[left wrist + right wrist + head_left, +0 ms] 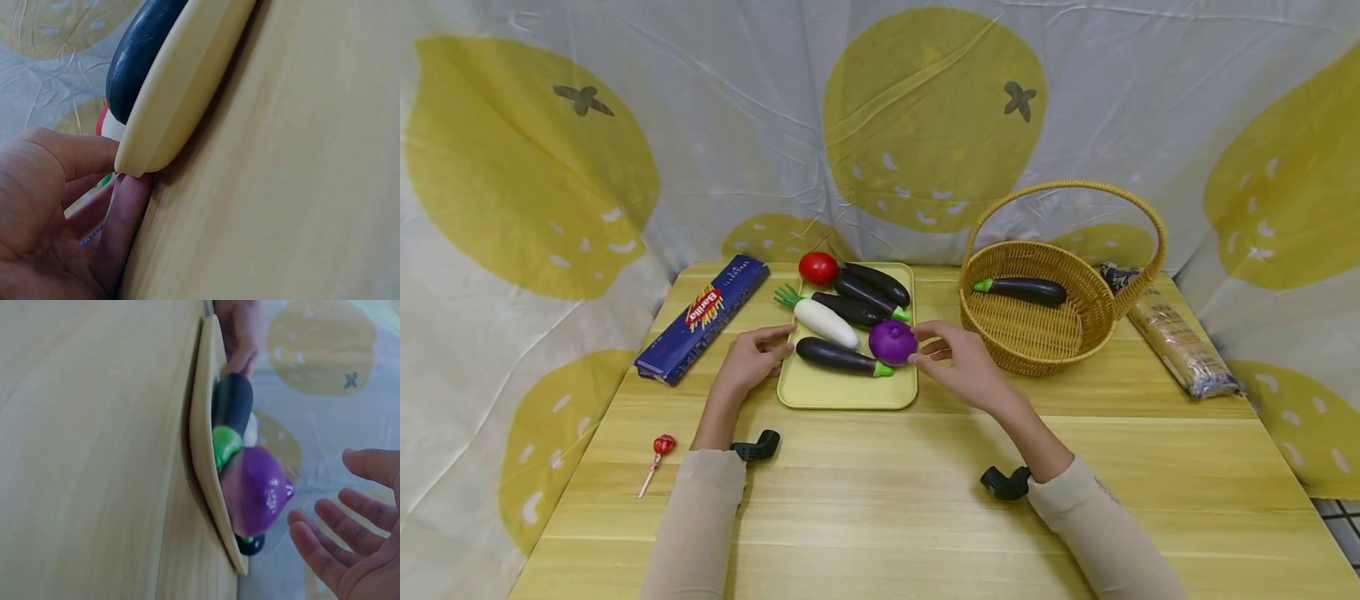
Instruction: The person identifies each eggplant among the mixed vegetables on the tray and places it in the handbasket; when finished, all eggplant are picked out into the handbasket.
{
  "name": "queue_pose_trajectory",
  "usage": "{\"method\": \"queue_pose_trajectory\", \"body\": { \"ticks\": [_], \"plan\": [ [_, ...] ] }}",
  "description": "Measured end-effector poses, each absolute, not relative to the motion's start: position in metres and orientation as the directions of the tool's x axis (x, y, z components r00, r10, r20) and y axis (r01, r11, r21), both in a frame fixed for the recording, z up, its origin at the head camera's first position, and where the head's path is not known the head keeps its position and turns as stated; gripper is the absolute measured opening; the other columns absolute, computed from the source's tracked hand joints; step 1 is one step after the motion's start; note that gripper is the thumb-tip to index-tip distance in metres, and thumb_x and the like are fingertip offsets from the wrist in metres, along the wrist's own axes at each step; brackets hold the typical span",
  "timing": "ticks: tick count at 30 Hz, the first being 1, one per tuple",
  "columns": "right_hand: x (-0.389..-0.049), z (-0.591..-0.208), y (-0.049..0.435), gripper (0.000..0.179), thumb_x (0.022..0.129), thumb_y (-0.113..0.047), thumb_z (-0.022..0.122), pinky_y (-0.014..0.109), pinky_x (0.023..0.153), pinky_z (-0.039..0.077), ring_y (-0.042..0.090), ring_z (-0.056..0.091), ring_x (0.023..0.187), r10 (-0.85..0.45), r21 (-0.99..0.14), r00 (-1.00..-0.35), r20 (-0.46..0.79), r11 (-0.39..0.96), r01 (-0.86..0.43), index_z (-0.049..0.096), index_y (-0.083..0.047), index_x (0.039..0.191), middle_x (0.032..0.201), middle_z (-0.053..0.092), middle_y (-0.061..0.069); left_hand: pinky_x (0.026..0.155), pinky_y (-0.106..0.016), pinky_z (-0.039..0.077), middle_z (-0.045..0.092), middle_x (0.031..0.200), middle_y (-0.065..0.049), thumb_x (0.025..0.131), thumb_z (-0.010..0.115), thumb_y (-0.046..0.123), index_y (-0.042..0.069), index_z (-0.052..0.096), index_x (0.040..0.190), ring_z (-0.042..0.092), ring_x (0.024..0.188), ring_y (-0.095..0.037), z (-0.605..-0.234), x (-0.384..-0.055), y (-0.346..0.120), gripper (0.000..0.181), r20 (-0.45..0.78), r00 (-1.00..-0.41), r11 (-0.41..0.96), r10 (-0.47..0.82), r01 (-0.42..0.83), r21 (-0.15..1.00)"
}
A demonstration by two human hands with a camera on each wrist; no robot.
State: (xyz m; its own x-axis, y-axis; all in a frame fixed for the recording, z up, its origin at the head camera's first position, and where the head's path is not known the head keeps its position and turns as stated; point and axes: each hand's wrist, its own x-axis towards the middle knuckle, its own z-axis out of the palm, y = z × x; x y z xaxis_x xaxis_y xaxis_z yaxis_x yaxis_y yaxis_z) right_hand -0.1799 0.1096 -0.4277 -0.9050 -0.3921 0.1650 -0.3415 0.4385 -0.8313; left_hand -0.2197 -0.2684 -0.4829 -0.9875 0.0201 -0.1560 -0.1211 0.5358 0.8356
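Observation:
A pale yellow tray (850,398) bears several toy eggplants (842,356), a white radish (826,323) with green leaves, a red tomato (818,268) and a round purple onion (892,342). At the tray's left edge, my left hand (751,360) pinches the rim; in the left wrist view its thumb lies above the rim and fingers below. My right hand (958,362) is beside the onion at the right edge, fingers spread and loosely bent. In the right wrist view a gap shows between those fingers (319,550) and the onion, and the palm holds nothing.
Right of the tray stands a wicker basket (1037,354) with a tall handle and one eggplant (1026,290) inside. A pasta bag (1180,342) lies beyond it. On the left are a blue spaghetti box (703,321) and a red lollipop (662,446). A lemon-print curtain (775,125) hangs behind.

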Motion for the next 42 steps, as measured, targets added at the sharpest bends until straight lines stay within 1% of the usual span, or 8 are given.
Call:
{"method": "queue_pose_trajectory", "body": {
  "ticks": [6, 16, 25, 30, 33, 36, 39, 42],
  "plan": [
    [-0.179, -0.432, 0.095, 0.041, 0.097, -0.027, 0.073, 0.04, 0.094, 0.06, 0.024, 0.071, 0.106, -0.43, -0.836, -0.894, 0.124, 0.441, -0.328, 0.065, -0.007, 0.133, 0.129, 0.069, 0.009, 0.069, -0.027, 0.062, 0.07, 0.124, -0.018, 0.101, 0.068, 0.028, 0.025, 0.065, 0.142, 0.067, 0.092, -0.017, -0.482, -0.22, -0.269, 0.042, -0.159, -0.987, 0.532, 0.022, -0.123, 0.838],
    [-0.177, -0.44, 0.077, 0.042, 0.096, -0.021, 0.074, 0.04, 0.092, 0.061, 0.027, 0.072, 0.104, -0.454, -0.844, -0.884, 0.112, 0.426, -0.326, 0.066, -0.002, 0.132, 0.127, 0.07, 0.016, 0.07, -0.027, 0.062, 0.069, 0.13, -0.018, 0.101, 0.068, 0.026, 0.024, 0.065, 0.142, 0.067, 0.1, -0.018, -0.48, -0.218, -0.268, 0.042, -0.172, -0.985, 0.521, 0.019, -0.137, 0.842],
    [-0.177, -0.447, 0.069, 0.047, 0.096, -0.022, 0.074, 0.037, 0.091, 0.061, 0.028, 0.072, 0.104, -0.467, -0.851, -0.881, 0.082, 0.427, -0.306, 0.064, 0.0, 0.135, 0.127, 0.069, 0.02, 0.069, -0.026, 0.062, 0.07, 0.125, -0.019, 0.1, 0.068, 0.027, 0.024, 0.065, 0.142, 0.067, 0.092, -0.016, -0.481, -0.219, -0.268, 0.042, -0.167, -0.986, 0.513, 0.02, -0.133, 0.848],
    [-0.177, -0.45, 0.065, 0.05, 0.095, -0.022, 0.075, 0.039, 0.093, 0.061, 0.032, 0.071, 0.108, -0.485, -0.863, -0.872, 0.064, 0.413, -0.293, 0.062, 0.001, 0.137, 0.128, 0.069, 0.022, 0.069, -0.026, 0.062, 0.07, 0.123, -0.019, 0.1, 0.068, 0.026, 0.023, 0.066, 0.141, 0.067, 0.091, -0.016, -0.481, -0.219, -0.268, 0.041, -0.162, -0.987, 0.512, 0.019, -0.13, 0.849],
    [-0.177, -0.452, 0.063, 0.052, 0.096, -0.025, 0.074, 0.041, 0.095, 0.06, 0.031, 0.07, 0.11, -0.497, -0.851, -0.866, 0.062, 0.426, -0.306, 0.061, 0.0, 0.139, 0.13, 0.068, 0.02, 0.068, -0.027, 0.062, 0.07, 0.123, -0.019, 0.1, 0.069, 0.026, 0.023, 0.066, 0.141, 0.067, 0.089, -0.015, -0.482, -0.219, -0.268, 0.041, -0.161, -0.987, 0.51, 0.021, -0.128, 0.851],
    [-0.177, -0.453, 0.061, 0.054, 0.095, -0.028, 0.074, 0.042, 0.09, 0.06, 0.028, 0.069, 0.106, -0.513, -0.824, -0.856, 0.059, 0.459, -0.331, 0.06, -0.003, 0.141, 0.127, 0.07, 0.016, 0.068, -0.027, 0.062, 0.07, 0.123, -0.019, 0.1, 0.069, 0.026, 0.023, 0.066, 0.141, 0.067, 0.087, -0.015, -0.482, -0.219, -0.269, 0.042, -0.159, -0.987, 0.507, 0.025, -0.125, 0.853],
    [-0.177, -0.455, 0.058, 0.056, 0.094, -0.029, 0.075, 0.037, 0.085, 0.058, 0.023, 0.066, 0.101, -0.523, -0.786, -0.851, 0.053, 0.504, -0.358, 0.06, -0.005, 0.143, 0.12, 0.071, 0.012, 0.068, -0.027, 0.062, 0.071, 0.123, -0.02, 0.1, 0.069, 0.026, 0.023, 0.066, 0.141, 0.067, 0.087, -0.015, -0.482, -0.219, -0.269, 0.041, -0.158, -0.987, 0.505, 0.028, -0.123, 0.854],
    [-0.178, -0.458, 0.054, 0.055, 0.094, -0.029, 0.076, 0.035, 0.085, 0.055, 0.024, 0.064, 0.1, -0.522, -0.758, -0.851, 0.056, 0.532, -0.376, 0.061, -0.006, 0.142, 0.119, 0.071, 0.01, 0.069, -0.027, 0.062, 0.071, 0.122, -0.02, 0.1, 0.069, 0.026, 0.023, 0.066, 0.141, 0.067, 0.089, -0.015, -0.481, -0.219, -0.268, 0.041, -0.163, -0.986, 0.506, 0.029, -0.127, 0.853]
  ]
}}
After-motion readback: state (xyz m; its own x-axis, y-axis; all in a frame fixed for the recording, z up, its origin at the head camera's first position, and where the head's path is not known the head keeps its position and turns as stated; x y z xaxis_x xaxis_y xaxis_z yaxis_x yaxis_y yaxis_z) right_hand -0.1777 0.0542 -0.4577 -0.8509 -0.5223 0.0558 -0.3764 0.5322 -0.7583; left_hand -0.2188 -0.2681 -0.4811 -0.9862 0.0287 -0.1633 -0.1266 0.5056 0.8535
